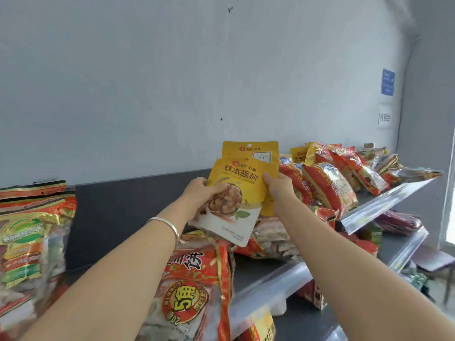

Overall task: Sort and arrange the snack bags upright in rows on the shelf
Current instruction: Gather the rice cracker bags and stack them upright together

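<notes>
Two hands (204, 193) (279, 188), two held pouches (236, 178) (250, 151)

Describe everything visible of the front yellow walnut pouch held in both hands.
The front walnut pouch is glossy plastic: yellow above with dark red Chinese lettering, a walnut picture in the middle, white below with a green leaf. It tilts top-rightward, held in the air. The left hand grips its left edge, the right hand pinches its right edge; another yellow pouch sits behind.

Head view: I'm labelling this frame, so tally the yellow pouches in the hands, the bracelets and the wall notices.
Yellow pouches: 2, front pouch and back pouch, held by the left hand and right hand
Silver bracelet: 1
Wall notices: 2, blue notice and white notice
Total: 5
</notes>
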The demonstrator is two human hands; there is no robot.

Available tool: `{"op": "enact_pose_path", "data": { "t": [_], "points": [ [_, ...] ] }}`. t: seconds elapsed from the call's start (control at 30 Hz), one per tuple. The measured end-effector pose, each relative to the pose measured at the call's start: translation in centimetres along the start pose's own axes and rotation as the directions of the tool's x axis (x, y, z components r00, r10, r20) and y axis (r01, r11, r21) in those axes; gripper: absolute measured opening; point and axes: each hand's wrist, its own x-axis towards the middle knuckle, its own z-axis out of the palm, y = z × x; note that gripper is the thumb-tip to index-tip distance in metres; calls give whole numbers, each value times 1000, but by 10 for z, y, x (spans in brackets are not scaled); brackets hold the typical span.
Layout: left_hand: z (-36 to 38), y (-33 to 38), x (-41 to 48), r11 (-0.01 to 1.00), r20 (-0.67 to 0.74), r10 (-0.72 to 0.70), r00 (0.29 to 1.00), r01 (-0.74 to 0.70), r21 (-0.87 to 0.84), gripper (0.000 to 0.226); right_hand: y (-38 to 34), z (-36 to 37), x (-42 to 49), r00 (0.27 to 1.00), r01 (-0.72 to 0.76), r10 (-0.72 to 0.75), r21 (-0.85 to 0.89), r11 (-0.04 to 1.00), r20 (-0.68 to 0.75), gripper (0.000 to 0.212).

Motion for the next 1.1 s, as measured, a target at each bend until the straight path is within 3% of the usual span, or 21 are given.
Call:
{"op": "enact_pose_path", "data": {
  "t": [0.2, 0.4, 0.5, 0.6, 0.7, 0.9, 1.1],
  "points": [
    [100, 53, 10, 981, 133, 92, 987, -68, -181, 28, -22, -110, 29, 994, 44, -43, 6, 999, -96, 34],
    [218, 96, 10, 971, 261, 139, 955, -80, -226, 40, -31, -233, 60, 983, 29, -17, 62, 998, -184, 11],
    [278, 103, 11, 969, 248, 123, 961, -63, -240, 47, -27, -288, 75, 972, 13, 1, 58, 998, -234, 18],
    [332, 112, 15, 962, 236, 103, 966, -37, -270, 57, -23, -339, 94, 949, -19, 32, 45, 999, -315, 39],
    [376, 124, 25, 947, 152, 92, 984, -39, -318, 67, -19, -381, 108, 916, -15, 38, 60, 998, -400, 40],
    [439, 133, 63, 893, -118, 59, 991, -105, -437, 66, -9, -429, 150, 923, 59, -43, 32, 998, -382, 18],
    [482, 134, 131, 947, -323, 103, 941, -192, -259, 67, -6, -439, 222, 894, 183, -197, -73, 980, -403, 28]
  ]
}}
